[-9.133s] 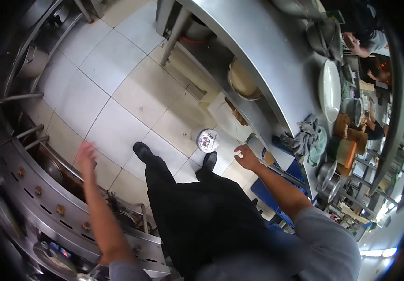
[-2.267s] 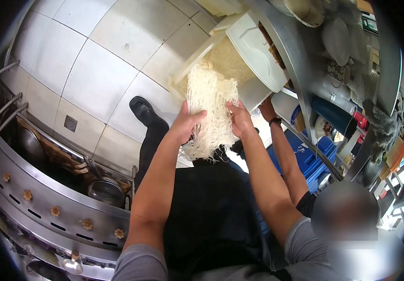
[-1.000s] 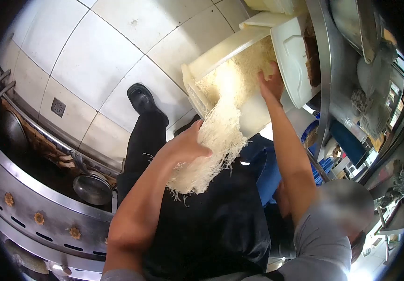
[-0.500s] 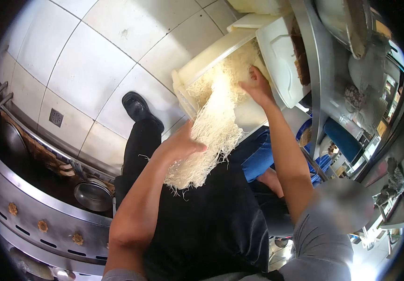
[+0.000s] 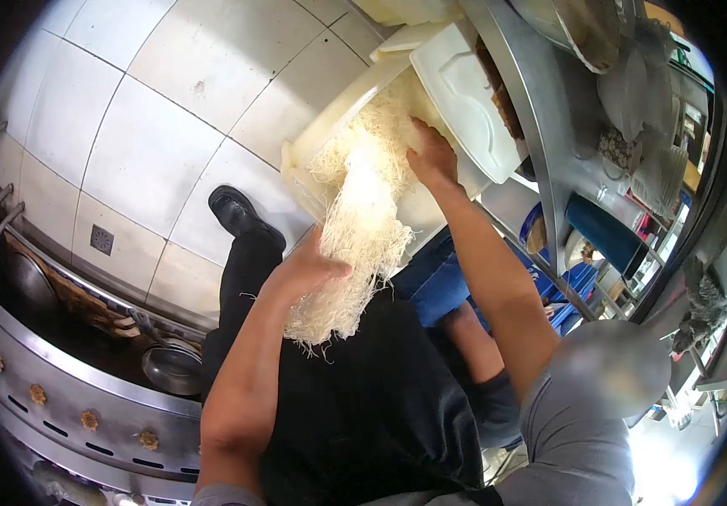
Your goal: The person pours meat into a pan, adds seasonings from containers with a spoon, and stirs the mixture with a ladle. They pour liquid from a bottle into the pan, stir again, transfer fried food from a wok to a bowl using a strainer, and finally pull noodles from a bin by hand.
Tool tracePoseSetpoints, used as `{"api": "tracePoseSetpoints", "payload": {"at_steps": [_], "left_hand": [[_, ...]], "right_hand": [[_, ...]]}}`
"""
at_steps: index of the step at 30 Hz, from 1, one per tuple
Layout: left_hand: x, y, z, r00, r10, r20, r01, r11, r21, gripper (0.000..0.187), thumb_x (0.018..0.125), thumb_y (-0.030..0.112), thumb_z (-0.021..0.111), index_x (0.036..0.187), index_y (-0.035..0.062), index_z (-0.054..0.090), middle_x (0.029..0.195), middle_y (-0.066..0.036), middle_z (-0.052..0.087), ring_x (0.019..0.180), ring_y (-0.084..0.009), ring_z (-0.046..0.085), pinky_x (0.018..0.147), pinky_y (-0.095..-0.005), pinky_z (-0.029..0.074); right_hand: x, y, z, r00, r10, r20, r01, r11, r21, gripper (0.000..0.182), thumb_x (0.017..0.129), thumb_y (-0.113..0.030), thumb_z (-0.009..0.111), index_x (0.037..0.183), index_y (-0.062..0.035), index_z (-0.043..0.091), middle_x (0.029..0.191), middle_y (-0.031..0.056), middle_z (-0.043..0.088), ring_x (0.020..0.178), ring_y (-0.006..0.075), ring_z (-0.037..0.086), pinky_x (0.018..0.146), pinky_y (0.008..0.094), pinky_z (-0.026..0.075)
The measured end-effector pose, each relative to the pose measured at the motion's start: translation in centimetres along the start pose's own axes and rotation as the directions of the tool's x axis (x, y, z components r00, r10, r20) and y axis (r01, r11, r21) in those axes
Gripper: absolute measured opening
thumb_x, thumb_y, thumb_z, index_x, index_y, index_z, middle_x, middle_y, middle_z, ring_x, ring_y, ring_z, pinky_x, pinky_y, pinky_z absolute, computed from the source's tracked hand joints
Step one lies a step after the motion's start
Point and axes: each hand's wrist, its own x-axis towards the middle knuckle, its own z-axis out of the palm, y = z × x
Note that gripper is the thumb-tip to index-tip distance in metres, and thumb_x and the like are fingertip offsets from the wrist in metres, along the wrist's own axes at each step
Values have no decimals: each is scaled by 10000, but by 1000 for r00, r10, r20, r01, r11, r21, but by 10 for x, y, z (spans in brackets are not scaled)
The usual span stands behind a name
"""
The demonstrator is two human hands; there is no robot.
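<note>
My left hand (image 5: 313, 271) is closed around the side of a long bundle of thin, pale dried noodles (image 5: 355, 240). The bundle slants from my dark-clothed lap up over the rim of a white plastic bin (image 5: 304, 145). More loose noodles (image 5: 385, 118) lie inside the bin. At the bin's right part is my right hand (image 5: 434, 158), its thumb and fingers apart beside the noodles. No grip shows there, and some of its fingertips are hard to make out against the strands.
A white lid (image 5: 465, 101) leans on the bin's right side, below a steel counter edge (image 5: 532, 110). At left stands a steel stove (image 5: 68, 363) with a pan (image 5: 172, 368). Another person's jeans (image 5: 439, 282) are close to my right arm. Tiled floor (image 5: 169, 118) lies beyond.
The view has shifted, so the bin, lid and counter appear further left. Both hands keep nearly the same places by the noodles, with the left still holding the bundle.
</note>
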Motion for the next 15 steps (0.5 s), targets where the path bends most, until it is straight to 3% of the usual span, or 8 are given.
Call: {"api": "tracePoseSetpoints", "payload": {"at_steps": [1, 2, 4, 5, 7, 10, 13, 15], "left_hand": [[-3, 5, 2, 1000, 11, 1, -11, 1000, -23, 841, 723, -10, 696, 1464, -8, 298, 1349, -177, 515, 1180, -247, 537, 1023, -342, 406], [-5, 9, 4, 1000, 23, 0, -23, 999, -48, 838, 724, -14, 694, 1462, -11, 297, 1334, -173, 524, 1158, -242, 549, 1003, -341, 424], [-4, 6, 4, 1000, 21, 4, -21, 998, -59, 831, 725, -23, 690, 1460, -9, 301, 1313, -165, 537, 1129, -233, 561, 978, -340, 442], [-3, 4, 5, 1000, 21, 9, -20, 997, -72, 825, 726, -31, 685, 1457, -7, 304, 1291, -156, 549, 1099, -224, 573, 953, -340, 459], [-1, 0, 5, 999, 50, 6, -49, 996, -72, 820, 726, -40, 682, 1455, -2, 309, 1273, -151, 559, 1078, -218, 579, 934, -338, 470], [-1, -6, 8, 995, 98, -20, -99, 995, -27, 817, 723, -35, 692, 1448, -2, 317, 1255, -150, 570, 1066, -208, 585, 930, -331, 470], [-11, 7, 9, 997, 65, -50, -65, 998, 1, 826, 721, -53, 688, 1453, 3, 309, 1274, -152, 562, 1094, -213, 577, 946, -332, 463], [-19, 10, 11, 999, 2, -47, -3, 1000, -14, 835, 722, -84, 671, 1464, 14, 299, 1291, -149, 551, 1113, -221, 568, 946, -340, 468]], "right_hand": [[-4, 1, 0, 999, 6, -51, -1, 995, 99, 646, 778, -230, 685, 1384, -152, 475, 1393, 195, 473, 1239, 316, 512, 1073, 399, 389], [-8, 5, -4, 999, 7, -53, -2, 995, 102, 646, 778, -230, 685, 1384, -152, 475, 1393, 195, 473, 1239, 316, 512, 1073, 399, 389], [-19, 10, -22, 996, -4, 84, -26, 936, 352, 663, 790, -238, 691, 1376, -27, 461, 1401, 225, 455, 1232, 314, 519, 1044, 370, 420], [-23, 17, -23, 997, -3, 82, -26, 936, 352, 663, 790, -238, 691, 1376, -27, 461, 1401, 225, 455, 1232, 314, 519, 1044, 370, 420], [-33, 29, -22, 963, 117, 242, -236, 798, 554, 745, 813, -257, 697, 1400, 73, 379, 1391, 248, 447, 1222, 311, 519, 898, 353, 530], [-46, 36, -29, 925, 157, 347, -358, 671, 649, 850, 812, -282, 728, 1444, 82, 293, 1387, 252, 436, 1200, 311, 527, 712, 324, 590], [-50, 32, -42, 928, 115, 355, -344, 628, 698, 892, 798, -242, 752, 1472, 55, 249, 1390, 245, 430, 1176, 295, 543, 606, 300, 594], [-57, 26, -47, 927, 134, 352, -357, 608, 709, 909, 796, -235, 765, 1480, 42, 234, 1416, 239, 404, 1184, 290, 539, 650, 337, 599]]}}
